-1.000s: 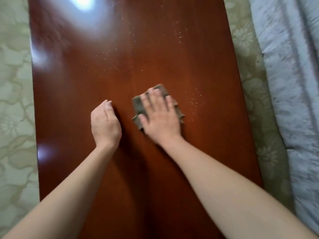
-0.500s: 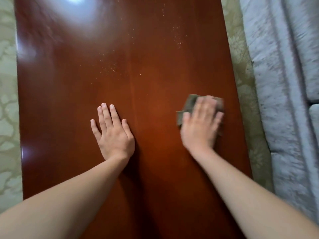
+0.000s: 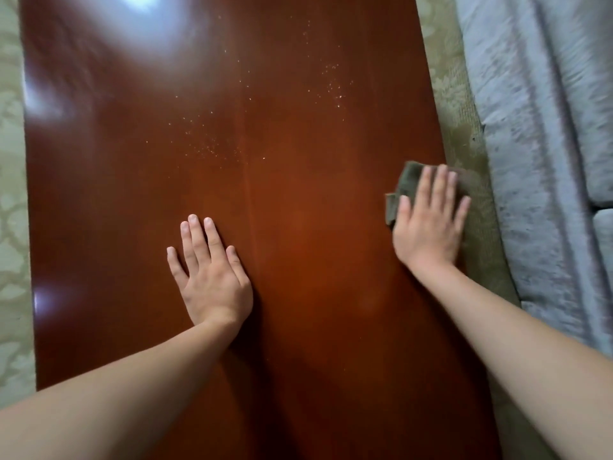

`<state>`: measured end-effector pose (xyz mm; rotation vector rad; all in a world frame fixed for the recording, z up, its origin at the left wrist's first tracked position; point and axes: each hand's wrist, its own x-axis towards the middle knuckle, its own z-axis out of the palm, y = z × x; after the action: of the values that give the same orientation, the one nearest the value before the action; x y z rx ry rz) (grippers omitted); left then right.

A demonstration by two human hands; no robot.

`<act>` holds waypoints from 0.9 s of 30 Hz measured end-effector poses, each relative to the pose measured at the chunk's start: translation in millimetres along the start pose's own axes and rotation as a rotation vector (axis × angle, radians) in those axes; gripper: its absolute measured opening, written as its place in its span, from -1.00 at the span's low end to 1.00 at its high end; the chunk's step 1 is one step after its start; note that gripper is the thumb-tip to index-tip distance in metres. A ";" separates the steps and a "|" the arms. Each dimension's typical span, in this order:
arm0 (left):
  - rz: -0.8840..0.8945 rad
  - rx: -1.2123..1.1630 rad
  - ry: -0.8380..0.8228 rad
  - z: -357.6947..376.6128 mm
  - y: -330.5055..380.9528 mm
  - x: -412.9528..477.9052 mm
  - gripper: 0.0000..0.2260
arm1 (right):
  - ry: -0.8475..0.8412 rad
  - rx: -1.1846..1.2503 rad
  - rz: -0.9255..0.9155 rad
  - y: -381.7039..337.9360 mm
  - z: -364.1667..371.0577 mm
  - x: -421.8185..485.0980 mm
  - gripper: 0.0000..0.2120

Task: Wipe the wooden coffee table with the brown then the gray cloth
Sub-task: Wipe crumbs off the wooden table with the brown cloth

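Head view: our right hand (image 3: 429,224) presses the brown cloth (image 3: 405,185) flat-fingered at the table's (image 3: 298,127) right edge; our left hand (image 3: 209,277) lies spread, empty, lower centre.

Dim room, white glare (image 3: 146,24) on the glossy table (image 3: 298,227), edges seemingly motion-blurred.

We log a pale green carpet (image 3: 13,227) with a floral pattern, out left of the left hand (image 3: 212,280) and again just right of the right hand (image 3: 428,227). Further right are gray-blue plush cushions (image 3: 547,127). A white glare (image 3: 142,14) sits well ahead of the left hand.
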<state>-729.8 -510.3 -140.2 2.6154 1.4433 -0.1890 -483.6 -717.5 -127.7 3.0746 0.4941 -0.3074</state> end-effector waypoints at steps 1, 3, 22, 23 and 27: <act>-0.001 0.005 -0.005 0.3 -0.4 0.4 -0.46 | -0.012 0.007 0.014 14.7 -2.0 -1.7 -0.33; -0.008 -0.002 -0.010 1.1 0.1 1.3 -0.46 | -0.027 0.027 0.029 21.0 -3.3 -7.1 -0.32; -0.016 -0.069 0.006 -2.8 -0.7 1.7 -0.43 | 0.036 0.066 -0.067 -86.6 -1.4 32.1 -0.33; -0.008 -0.082 -0.002 -3.4 -1.5 0.9 -0.43 | 0.035 0.079 0.005 -66.0 -2.7 27.1 -0.32; 0.017 -0.206 -0.060 -16.0 -4.7 8.5 -0.44 | 0.051 0.144 0.221 -46.2 2.0 -2.8 -0.29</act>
<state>-728.7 -497.8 -126.4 2.4353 1.3434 -0.1089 -500.9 -674.6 -128.3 3.2426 0.1349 -0.2704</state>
